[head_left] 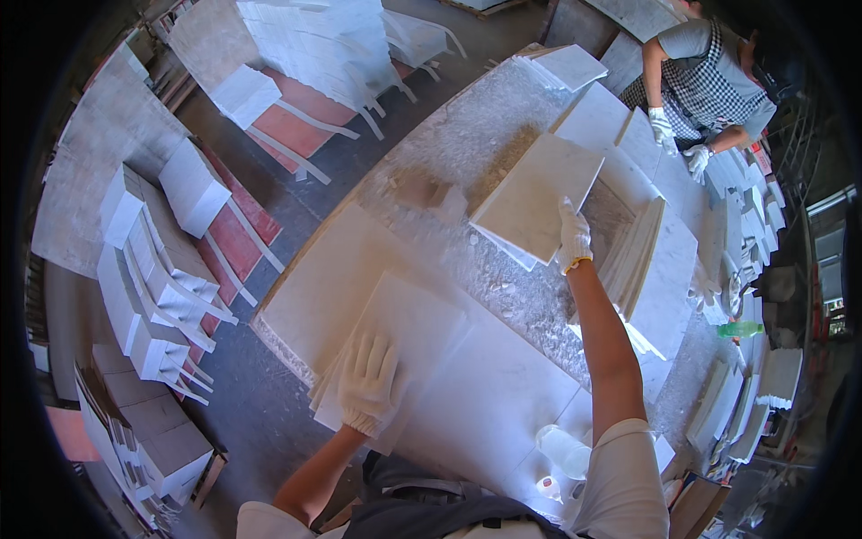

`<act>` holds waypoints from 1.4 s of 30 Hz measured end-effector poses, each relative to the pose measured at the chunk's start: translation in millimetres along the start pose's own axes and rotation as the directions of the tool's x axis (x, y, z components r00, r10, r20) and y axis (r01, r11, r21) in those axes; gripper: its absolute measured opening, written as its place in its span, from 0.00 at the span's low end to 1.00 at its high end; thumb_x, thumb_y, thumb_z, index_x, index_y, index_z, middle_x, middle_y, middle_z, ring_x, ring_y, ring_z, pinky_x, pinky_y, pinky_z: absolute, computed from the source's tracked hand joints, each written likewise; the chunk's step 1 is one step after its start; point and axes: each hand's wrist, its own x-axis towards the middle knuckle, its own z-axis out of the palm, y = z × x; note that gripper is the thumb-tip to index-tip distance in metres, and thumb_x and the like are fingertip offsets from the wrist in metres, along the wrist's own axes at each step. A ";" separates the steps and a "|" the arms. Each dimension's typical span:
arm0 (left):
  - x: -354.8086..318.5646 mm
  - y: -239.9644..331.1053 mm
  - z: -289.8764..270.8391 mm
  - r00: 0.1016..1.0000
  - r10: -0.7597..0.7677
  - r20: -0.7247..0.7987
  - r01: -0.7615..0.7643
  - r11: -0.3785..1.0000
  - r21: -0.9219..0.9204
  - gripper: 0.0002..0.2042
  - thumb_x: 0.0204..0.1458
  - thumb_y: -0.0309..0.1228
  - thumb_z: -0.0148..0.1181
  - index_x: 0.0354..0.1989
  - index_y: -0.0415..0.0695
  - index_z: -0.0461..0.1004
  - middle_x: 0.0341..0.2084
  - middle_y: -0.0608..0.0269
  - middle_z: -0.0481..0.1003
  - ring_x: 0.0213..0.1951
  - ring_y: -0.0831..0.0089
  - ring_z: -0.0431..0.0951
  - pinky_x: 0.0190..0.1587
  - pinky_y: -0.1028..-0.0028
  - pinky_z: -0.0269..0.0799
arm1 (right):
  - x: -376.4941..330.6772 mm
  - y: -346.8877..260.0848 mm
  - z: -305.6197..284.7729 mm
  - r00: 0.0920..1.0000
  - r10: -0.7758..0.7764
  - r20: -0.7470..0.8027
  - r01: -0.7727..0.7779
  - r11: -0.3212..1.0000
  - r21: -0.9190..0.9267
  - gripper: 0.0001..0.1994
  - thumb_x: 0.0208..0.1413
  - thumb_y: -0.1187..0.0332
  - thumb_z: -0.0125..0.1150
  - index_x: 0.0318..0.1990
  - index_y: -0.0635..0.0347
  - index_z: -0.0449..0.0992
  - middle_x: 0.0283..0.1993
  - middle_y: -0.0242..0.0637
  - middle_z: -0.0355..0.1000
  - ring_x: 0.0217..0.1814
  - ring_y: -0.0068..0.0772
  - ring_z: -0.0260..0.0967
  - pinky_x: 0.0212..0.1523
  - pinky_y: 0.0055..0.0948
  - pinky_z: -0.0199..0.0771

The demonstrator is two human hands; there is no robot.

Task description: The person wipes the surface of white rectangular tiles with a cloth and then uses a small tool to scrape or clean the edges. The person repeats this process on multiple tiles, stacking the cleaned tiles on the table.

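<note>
Worktable (503, 153), rough stone-flecked top, carries pale tiles throughout. Near edge: stack of square tiles (404, 332); gloved left hand (366, 382) lies flat on it, fingers spread, gripping nothing. Mid-table: single tilted tile (539, 193), raised at one edge; gloved right hand (573, 236) closed on its near-right edge. Far right: co-worker's gloved hands (680, 146) over other tiles. Green bottle (741, 329) at right edge.

Left hand (366, 382) on near tile stack (395, 341); right hand (573, 238) on far tile (537, 193) — bottle (739, 330) rightward.
</note>
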 end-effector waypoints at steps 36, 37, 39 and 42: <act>-32.5 -11.3 15.9 0.988 0.072 -0.137 -0.069 0.997 0.033 0.20 0.59 0.41 0.64 0.57 0.45 0.77 0.58 0.54 0.77 0.63 0.49 0.74 0.67 0.48 0.67 | -418.5 -348.5 -86.8 0.407 0.222 0.886 0.909 -0.196 -0.369 0.10 0.61 0.65 0.59 0.45 0.54 0.83 0.43 0.42 0.81 0.47 0.46 0.82 0.42 0.45 0.80; -32.7 -14.0 18.9 0.983 0.096 -0.157 -0.088 0.995 0.054 0.21 0.59 0.41 0.64 0.57 0.44 0.77 0.58 0.52 0.77 0.63 0.48 0.75 0.66 0.47 0.68 | -424.2 -342.6 -95.9 0.394 0.216 0.893 0.917 -0.157 -0.366 0.10 0.61 0.65 0.60 0.45 0.54 0.82 0.43 0.42 0.80 0.47 0.45 0.82 0.43 0.45 0.80; -34.1 -17.5 25.2 0.970 0.158 -0.186 -0.141 0.985 0.104 0.21 0.60 0.41 0.64 0.57 0.41 0.76 0.57 0.49 0.77 0.61 0.46 0.76 0.66 0.46 0.69 | -433.0 -326.3 -110.8 0.358 0.198 0.912 0.933 -0.103 -0.344 0.10 0.61 0.64 0.60 0.46 0.54 0.82 0.44 0.42 0.80 0.48 0.45 0.81 0.43 0.44 0.80; -40.2 -18.7 28.7 0.960 0.191 -0.206 -0.171 0.979 0.108 0.21 0.60 0.41 0.62 0.57 0.41 0.76 0.57 0.48 0.77 0.61 0.47 0.76 0.65 0.47 0.69 | -443.5 -302.3 -134.7 0.329 0.172 0.929 0.944 -0.029 -0.329 0.11 0.61 0.64 0.61 0.48 0.54 0.82 0.45 0.42 0.80 0.48 0.44 0.81 0.44 0.43 0.80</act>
